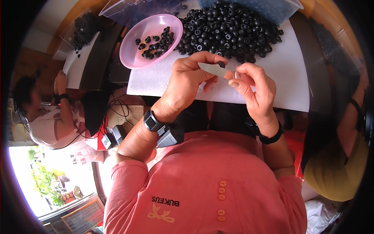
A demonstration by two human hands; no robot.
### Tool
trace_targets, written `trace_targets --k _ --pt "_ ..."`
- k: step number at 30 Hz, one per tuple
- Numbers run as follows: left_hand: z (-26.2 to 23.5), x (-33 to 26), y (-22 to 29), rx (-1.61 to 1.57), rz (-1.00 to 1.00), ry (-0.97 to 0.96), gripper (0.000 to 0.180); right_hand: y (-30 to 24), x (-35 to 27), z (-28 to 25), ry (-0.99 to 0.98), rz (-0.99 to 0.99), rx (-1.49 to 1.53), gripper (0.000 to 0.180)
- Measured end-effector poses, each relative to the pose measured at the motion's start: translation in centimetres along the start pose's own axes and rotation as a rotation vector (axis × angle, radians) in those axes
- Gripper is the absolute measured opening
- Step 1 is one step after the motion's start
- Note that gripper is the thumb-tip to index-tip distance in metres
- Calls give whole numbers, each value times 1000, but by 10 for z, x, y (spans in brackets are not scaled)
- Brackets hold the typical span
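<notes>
My left hand (186, 80) is closed, pinching a small round black part (221, 64) between thumb and fingertips. In my right hand (255, 86), thumb and fingers grip a small knife (211, 69) with a pale, pointed blade. The blade lies across the front of the left fingertips, close by the black part; whether its edge touches the part I cannot tell. Both hands are raised over the near part of a white sheet (156, 82) on the table. Just beyond them is a large pile of similar black parts (230, 29).
A pink bowl (126, 50) with several black parts stands left of the pile. Clear plastic bins (288, 7) lie at the back. One person (50, 121) sits at another table on the left; another person (335, 167) is on the right. Cables (119, 107) hang at the left.
</notes>
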State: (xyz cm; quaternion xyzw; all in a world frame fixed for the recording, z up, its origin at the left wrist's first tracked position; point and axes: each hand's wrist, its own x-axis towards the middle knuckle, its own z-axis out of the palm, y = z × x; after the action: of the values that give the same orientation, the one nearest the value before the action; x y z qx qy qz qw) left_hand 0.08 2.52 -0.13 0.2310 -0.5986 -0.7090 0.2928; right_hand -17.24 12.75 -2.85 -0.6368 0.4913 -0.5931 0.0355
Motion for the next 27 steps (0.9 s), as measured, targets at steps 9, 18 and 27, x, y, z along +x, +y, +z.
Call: trace_targets --k 9,18,27 --pt "5 2 -8 -466 -87 -76 22 0 -1 -1 24 -82 -52 27" --pt "11 2 -11 -558 -150 -74 20 1 -2 -1 51 -102 -54 27" --pt "13 3 -9 -553 -176 -80 18 1 0 -1 54 -135 -90 24"
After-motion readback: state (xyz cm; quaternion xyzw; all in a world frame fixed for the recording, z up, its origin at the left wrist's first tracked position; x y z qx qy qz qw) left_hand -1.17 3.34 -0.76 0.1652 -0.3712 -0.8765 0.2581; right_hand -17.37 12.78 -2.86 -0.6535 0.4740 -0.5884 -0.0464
